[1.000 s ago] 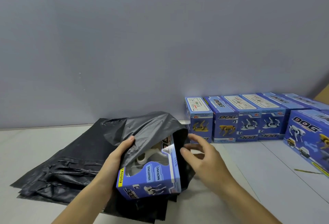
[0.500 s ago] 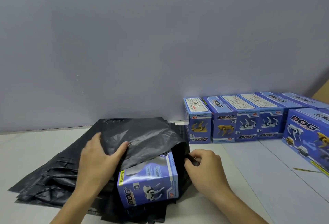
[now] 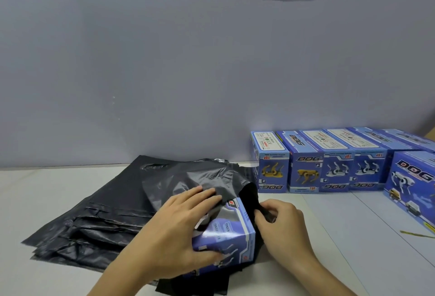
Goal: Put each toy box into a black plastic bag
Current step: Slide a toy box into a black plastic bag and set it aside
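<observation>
While half bagged, toy box [image 3: 226, 232] under left hand [image 3: 179, 232].

Blue cardboard toy box [image 3: 226, 232] with clear window, lying tilted, far end tucked inside crumpled black plastic bag [image 3: 207, 178], seemingly atop flat stack of black plastic bags [image 3: 94, 213].
</observation>
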`<action>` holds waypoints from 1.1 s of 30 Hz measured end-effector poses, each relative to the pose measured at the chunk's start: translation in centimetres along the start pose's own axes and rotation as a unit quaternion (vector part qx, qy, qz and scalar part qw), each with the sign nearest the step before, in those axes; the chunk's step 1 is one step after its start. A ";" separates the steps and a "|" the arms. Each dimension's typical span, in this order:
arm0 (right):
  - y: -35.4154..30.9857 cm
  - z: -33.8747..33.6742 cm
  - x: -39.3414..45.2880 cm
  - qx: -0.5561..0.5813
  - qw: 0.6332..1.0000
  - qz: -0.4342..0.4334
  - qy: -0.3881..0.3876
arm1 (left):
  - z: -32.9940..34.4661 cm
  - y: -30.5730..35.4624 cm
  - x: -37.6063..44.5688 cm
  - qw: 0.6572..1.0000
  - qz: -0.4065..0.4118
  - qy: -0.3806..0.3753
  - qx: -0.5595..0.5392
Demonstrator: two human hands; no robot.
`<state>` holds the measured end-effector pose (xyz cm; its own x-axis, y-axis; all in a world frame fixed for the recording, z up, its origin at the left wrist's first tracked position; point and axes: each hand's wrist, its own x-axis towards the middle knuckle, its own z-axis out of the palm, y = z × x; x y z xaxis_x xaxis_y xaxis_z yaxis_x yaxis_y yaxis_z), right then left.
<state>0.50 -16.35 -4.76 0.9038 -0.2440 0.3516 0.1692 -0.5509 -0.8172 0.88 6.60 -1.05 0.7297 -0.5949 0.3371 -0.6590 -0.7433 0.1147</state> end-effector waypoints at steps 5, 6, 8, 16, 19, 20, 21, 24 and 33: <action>0.0 0.1 0.1 0.004 1.000 0.004 0.008 | 0.5 -0.2 0.1 0.990 -0.021 0.132 0.044; 0.0 0.1 0.1 0.006 1.000 0.004 0.008 | 0.5 -0.4 0.2 0.985 -0.036 0.156 0.057; -0.1 0.2 0.1 0.010 1.000 0.007 -0.005 | 0.5 -0.8 0.4 0.977 -0.077 0.185 0.068; -0.1 -0.1 0.0 0.020 0.998 0.033 -0.047 | 1.1 -2.2 0.5 0.950 -0.214 0.211 -0.084; -0.4 0.0 -0.3 0.040 0.998 0.005 -0.050 | 1.3 -2.2 0.3 0.961 -0.195 0.186 -0.064; -0.5 0.1 -0.4 0.041 0.998 -0.010 -0.046 | 1.2 -2.0 0.3 0.965 -0.185 0.180 -0.046; -0.5 0.2 -0.4 0.038 0.998 -0.027 -0.039 | 1.1 -1.9 0.2 0.968 -0.177 0.173 -0.029; -0.4 0.3 -0.5 0.019 0.998 -0.059 -0.020 | 0.8 -1.4 0.2 0.973 -0.159 0.165 0.011; -0.8 0.1 -0.5 0.061 0.996 -0.045 -0.047 | 1.7 -1.7 0.5 0.949 -0.117 0.292 0.025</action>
<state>0.00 -15.74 -4.35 0.9149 -0.1192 0.3857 0.2919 -0.4645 -0.8361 2.66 7.02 -2.70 0.6200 -0.1527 0.7696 -0.4718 -0.8563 0.2102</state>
